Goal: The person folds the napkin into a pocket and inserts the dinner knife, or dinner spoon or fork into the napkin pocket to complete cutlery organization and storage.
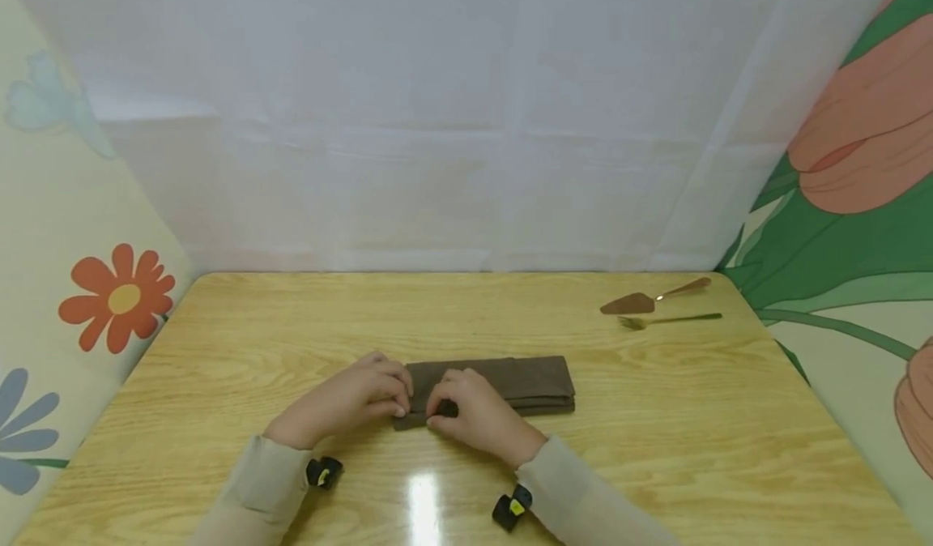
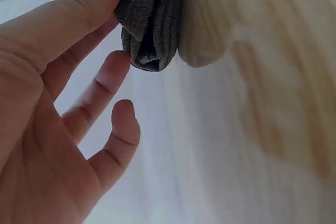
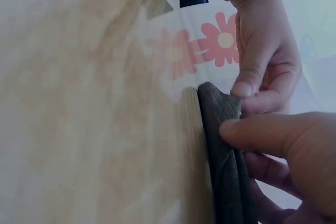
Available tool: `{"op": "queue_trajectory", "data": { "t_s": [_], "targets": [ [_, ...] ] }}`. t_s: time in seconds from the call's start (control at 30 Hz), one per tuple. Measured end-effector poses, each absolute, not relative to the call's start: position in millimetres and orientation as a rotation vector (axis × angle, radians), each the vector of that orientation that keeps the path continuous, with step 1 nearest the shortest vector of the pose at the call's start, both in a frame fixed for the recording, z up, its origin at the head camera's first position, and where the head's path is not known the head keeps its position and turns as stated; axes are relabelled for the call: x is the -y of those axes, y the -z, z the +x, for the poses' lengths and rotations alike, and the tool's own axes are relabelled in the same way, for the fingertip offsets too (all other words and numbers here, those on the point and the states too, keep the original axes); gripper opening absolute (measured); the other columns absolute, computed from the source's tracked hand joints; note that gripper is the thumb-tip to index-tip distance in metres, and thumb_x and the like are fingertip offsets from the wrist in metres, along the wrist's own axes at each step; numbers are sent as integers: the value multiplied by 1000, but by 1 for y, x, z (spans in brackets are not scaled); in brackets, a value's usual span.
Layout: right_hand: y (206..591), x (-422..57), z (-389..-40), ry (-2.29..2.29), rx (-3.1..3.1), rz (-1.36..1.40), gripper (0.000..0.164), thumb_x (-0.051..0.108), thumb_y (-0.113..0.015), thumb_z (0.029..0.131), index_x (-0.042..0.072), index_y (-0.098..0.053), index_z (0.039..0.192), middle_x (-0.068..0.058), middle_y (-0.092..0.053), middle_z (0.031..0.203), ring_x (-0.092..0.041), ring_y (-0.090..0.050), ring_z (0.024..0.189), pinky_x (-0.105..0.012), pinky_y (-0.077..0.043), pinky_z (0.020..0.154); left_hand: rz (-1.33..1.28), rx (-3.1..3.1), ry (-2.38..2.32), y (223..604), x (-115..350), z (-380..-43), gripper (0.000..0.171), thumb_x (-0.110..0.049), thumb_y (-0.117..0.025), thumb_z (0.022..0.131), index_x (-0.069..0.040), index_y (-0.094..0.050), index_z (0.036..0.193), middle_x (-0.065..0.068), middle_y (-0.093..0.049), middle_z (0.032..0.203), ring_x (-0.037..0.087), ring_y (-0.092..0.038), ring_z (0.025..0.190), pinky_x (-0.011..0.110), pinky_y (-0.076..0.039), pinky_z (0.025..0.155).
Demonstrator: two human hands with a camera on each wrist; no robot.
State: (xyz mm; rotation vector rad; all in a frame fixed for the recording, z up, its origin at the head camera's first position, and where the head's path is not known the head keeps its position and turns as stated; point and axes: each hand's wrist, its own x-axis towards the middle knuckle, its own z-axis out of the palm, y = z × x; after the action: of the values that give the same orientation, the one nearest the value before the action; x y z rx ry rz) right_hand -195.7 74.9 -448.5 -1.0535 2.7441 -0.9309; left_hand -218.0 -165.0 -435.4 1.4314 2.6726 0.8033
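A dark brown-grey cloth (image 1: 535,377), folded into a long flat strip, lies crosswise on the wooden table. At its left end my left hand (image 1: 353,400) pinches the edge between thumb and forefinger; in the left wrist view the end of the cloth (image 2: 152,24) shows several stacked layers, and the other fingers stay loosely bent. My right hand (image 1: 477,418) grips the near edge a little farther right. Seen from the right wrist, its thumb (image 3: 257,134) presses one face of the cloth (image 3: 226,171) while the fingers sit behind the other face.
At the table's far right lie a cake server (image 1: 632,304) and, just nearer, a fork (image 1: 666,320), handles pointing right. A white sheet (image 1: 437,165) hangs behind the table (image 1: 291,311). Flower-printed panels stand at both sides.
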Motion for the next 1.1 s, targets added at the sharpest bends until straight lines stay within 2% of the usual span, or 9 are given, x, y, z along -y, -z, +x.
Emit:
{"op": "queue_trajectory", "data": {
  "t_s": [0.1,0.23,0.4,0.53,0.67,0.8,0.97,1.1],
  "targets": [
    [450,-73,-193,970,-2733,-1009,4,16,-78,91,18,-74,90,13,-60,88,-2,-50,80,-20,-40,78,1380,-2662,-825,433,165,-216,13,-10,-73,92,-23,-74,90,-15,-68,96,13,-55,101,34,-52,89],
    [450,-70,-189,1014,-2730,-918,7,15,-76,93,18,-72,88,13,-60,87,-4,-49,81,-20,-42,76,1326,-2641,-796,428,163,-215,16,-7,-70,94,-23,-69,89,-19,-63,89,10,-54,95,29,-53,82],
    [450,-69,-181,1018,-2753,-845,13,12,-76,92,19,-69,84,14,-60,87,-5,-49,84,-23,-43,79,1383,-2573,-758,425,158,-219,16,-14,-66,98,-24,-62,86,-19,-58,84,7,-47,84,26,-46,74],
    [449,-69,-177,1030,-2764,-860,13,10,-74,92,17,-68,84,11,-61,87,-7,-48,85,-23,-41,80,1379,-2533,-758,428,157,-222,16,-18,-62,100,-26,-60,87,-19,-52,82,6,-42,81,25,-39,72],
    [450,-67,-176,1061,-2748,-805,11,11,-71,94,16,-66,87,11,-59,86,-7,-47,83,-26,-40,79,1348,-2534,-749,432,158,-227,17,-18,-59,102,-26,-58,88,-19,-51,82,5,-41,81,26,-39,72],
    [451,-66,-177,1089,-2737,-711,14,13,-68,96,19,-61,86,11,-52,84,-7,-46,78,-31,-36,79,1399,-2545,-738,433,160,-233,15,-19,-63,101,-25,-62,87,-17,-52,84,5,-44,81,28,-42,74],
    [451,-65,-177,1079,-2772,-685,17,11,-67,94,19,-58,82,8,-47,80,-7,-45,71,-30,-33,74,1504,-2523,-761,428,168,-242,7,-14,-74,92,-19,-72,87,-11,-62,94,8,-56,89,34,-50,83],
    [450,-64,-177,1035,-2802,-686,16,11,-66,93,19,-58,82,9,-46,77,-6,-44,68,-29,-32,71,1522,-2442,-815,427,171,-248,5,-13,-72,93,-17,-73,90,-10,-67,97,9,-58,92,35,-50,85]
  ]
}}
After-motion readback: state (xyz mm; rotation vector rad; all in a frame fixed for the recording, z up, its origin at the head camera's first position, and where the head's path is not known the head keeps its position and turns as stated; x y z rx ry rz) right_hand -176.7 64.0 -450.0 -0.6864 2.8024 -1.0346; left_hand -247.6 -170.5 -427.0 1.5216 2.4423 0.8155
